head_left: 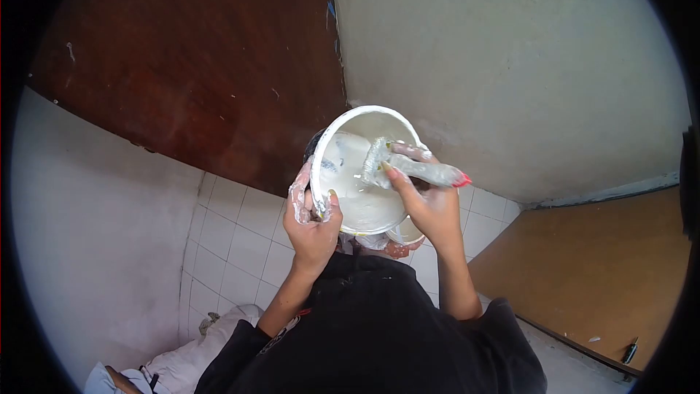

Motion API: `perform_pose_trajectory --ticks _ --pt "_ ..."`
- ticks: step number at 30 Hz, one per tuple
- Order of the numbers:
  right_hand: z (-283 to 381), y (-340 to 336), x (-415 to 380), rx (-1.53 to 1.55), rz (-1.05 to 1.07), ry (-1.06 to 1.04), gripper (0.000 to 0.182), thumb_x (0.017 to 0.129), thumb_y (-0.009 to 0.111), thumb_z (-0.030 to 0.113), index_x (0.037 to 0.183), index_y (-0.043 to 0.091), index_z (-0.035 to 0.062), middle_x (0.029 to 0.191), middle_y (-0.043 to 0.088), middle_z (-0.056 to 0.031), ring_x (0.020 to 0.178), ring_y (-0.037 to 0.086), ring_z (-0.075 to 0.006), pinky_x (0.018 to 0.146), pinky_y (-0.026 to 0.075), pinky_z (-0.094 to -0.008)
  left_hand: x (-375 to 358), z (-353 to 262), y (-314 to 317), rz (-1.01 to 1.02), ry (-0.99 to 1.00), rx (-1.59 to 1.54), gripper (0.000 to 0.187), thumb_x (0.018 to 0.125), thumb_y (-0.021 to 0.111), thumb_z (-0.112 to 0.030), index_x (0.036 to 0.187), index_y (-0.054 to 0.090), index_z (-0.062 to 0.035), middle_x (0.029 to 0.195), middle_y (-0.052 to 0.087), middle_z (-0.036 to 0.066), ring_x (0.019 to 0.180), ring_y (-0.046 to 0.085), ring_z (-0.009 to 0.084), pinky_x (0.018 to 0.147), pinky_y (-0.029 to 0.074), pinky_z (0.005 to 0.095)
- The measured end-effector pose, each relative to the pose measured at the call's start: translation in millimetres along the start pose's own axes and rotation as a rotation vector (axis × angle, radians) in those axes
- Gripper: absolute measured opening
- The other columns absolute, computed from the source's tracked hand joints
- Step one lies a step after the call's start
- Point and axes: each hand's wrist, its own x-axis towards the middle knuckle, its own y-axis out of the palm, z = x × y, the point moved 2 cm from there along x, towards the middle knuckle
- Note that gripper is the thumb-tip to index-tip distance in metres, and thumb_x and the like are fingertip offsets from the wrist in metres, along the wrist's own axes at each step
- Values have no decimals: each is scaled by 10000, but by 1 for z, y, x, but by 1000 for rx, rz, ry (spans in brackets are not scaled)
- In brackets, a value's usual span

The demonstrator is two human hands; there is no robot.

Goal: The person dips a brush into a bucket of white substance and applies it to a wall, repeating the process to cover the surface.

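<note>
A white bucket (370, 111) with pale paint inside is held up in front of my body. My left hand (313, 222), smeared with white, grips the bucket's left rim, thumb on the near side. Over the bucket's right side, my right hand (430, 197) is closed on a paint-covered brush (430, 172) with a red handle tip. The white-coated bristles are above the paint, inside the rim. Whether they touch the paint I cannot tell. Below the bucket, a smaller white container (408, 231) shows in part.
A dark brown door (197, 51) stands at the upper left, with a pale wall (510, 66) to its right. White floor tiles (248, 248) lie below. A brown board (583, 263) with a small black tool (630, 351) is at right. Pale cloth (211, 343) lies at lower left.
</note>
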Motion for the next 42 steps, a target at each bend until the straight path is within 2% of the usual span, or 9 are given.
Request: perform_pose_trajectory --ticks 4,11,14,20,23,30,33,36,42 --pt "17 21 9 -231 98 -13 298 873 722 219 1103 706 31 977 721 -205 889 716 -339 799 548 -379 1 3 -5 -8 20 5 575 859 582 104 1395 375 125 1368 516 240 1199 578 222 983 462 314" --pt "8 47 25 -462 194 19 300 884 689 229 1096 681 17 882 709 -211 783 687 -382 720 533 -443 2 9 -8 2 84 28 587 844 595 110 1393 388 118 1267 590 234 1137 611 212 960 473 305" --pt "-4 54 26 -464 166 -53 288 888 678 233 1078 673 17 858 704 -211 769 681 -391 712 530 -453 -1 13 -11 64 24 2 557 908 564 47 1418 351 112 1434 451 242 1310 490 269 1095 381 376" --pt "-1 57 26 -416 226 -41 279 878 702 215 1085 693 28 952 711 -225 874 681 -399 781 529 -432 -1 16 -9 38 33 -82 574 919 588 10 1429 343 106 1422 463 233 1294 498 255 1086 385 373" --pt "-5 60 18 -355 244 -225 278 860 689 145 1090 652 -6 878 695 -232 808 680 -383 740 535 -441 -3 25 -9 -1 36 -91 594 895 569 59 1431 321 126 1428 453 246 1312 483 268 1090 381 368" --pt "-16 63 12 -309 339 -167 280 835 708 136 1081 682 5 899 705 -216 825 675 -380 796 524 -436 -6 36 -8 -31 17 -126 589 926 576 -1 1439 314 117 1442 443 234 1308 484 263 1095 379 367" --pt "-9 62 13 -303 450 12 308 837 732 225 1114 723 92 968 723 -186 926 667 -385 908 489 -435 -7 39 -9 -35 -35 -136 589 929 576 -10 1440 311 116 1451 433 233 1305 485 256 1097 376 368" --pt "-12 63 13 -298 440 23 324 826 738 238 1116 726 94 950 722 -193 928 659 -389 959 463 -438 -6 40 -9 -13 -38 -156 588 928 574 -9 1439 310 115 1451 435 228 1303 486 254 1098 375 369" --pt "-23 60 21 -182 437 249 331 841 763 229 1107 722 35 950 736 -139 877 695 -248 826 528 -349 -6 42 -11 -26 -29 -108 582 927 582 -2 1432 319 113 1429 464 219 1292 499 248 1086 381 358"
